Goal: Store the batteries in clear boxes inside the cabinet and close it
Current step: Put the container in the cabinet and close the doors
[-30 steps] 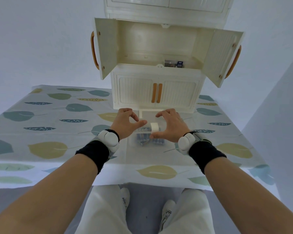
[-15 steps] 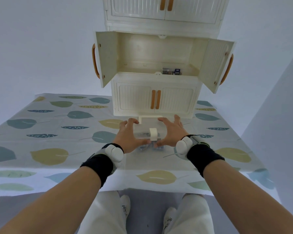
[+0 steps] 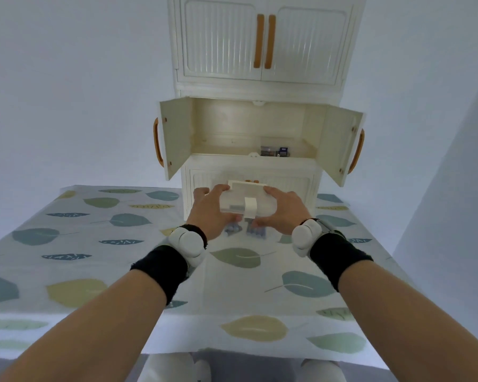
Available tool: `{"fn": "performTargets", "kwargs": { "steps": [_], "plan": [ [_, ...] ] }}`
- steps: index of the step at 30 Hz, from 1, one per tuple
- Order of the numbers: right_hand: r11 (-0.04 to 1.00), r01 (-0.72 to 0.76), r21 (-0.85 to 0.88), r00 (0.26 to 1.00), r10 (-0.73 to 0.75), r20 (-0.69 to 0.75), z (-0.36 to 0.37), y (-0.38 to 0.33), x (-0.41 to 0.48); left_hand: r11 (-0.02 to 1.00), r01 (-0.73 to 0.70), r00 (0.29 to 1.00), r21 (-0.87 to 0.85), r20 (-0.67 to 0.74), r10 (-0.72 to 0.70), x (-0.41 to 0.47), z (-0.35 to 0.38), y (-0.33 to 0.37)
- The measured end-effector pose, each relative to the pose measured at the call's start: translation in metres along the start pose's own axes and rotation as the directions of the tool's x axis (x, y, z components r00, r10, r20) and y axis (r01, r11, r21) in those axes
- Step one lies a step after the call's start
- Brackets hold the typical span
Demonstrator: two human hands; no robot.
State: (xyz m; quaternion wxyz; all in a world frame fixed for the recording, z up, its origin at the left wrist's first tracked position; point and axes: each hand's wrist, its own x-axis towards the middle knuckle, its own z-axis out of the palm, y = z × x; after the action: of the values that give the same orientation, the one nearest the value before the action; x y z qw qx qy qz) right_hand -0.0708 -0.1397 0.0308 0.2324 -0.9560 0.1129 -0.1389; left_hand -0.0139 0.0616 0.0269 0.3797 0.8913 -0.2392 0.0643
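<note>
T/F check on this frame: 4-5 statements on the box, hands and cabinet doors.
1. Both hands hold the clear box. True: left hand and right hand grip its ends.
2. The middle cabinet doors are shut. False: the left door and right door stand open.
3. The middle compartment is empty. False: another clear box sits at its right.
4. The top doors are closed. True.
5. The held box rests on the table. False: it is lifted.

No text, label, brand or number could be read anywhere; the items in the open cabinet [image 3: 260,128] were too small.
</note>
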Motion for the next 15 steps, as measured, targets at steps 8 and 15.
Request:
{"fn": "performTargets", "kwargs": {
  "steps": [8,15],
  "plan": [
    [0.993,0.121,-0.014,0.983,-0.122,-0.138,-0.067,-0.047,0.095,0.999,-0.014,0.988,0.047,-0.155,0.021,0.096,-0.055,0.042],
    [0.987,0.155,0.046,0.972,-0.144,-0.186,-0.075,-0.055,0.166,0.963,0.061,0.978,0.263,-0.208,-0.005,0.164,-0.072,0.047]
  ]
}}
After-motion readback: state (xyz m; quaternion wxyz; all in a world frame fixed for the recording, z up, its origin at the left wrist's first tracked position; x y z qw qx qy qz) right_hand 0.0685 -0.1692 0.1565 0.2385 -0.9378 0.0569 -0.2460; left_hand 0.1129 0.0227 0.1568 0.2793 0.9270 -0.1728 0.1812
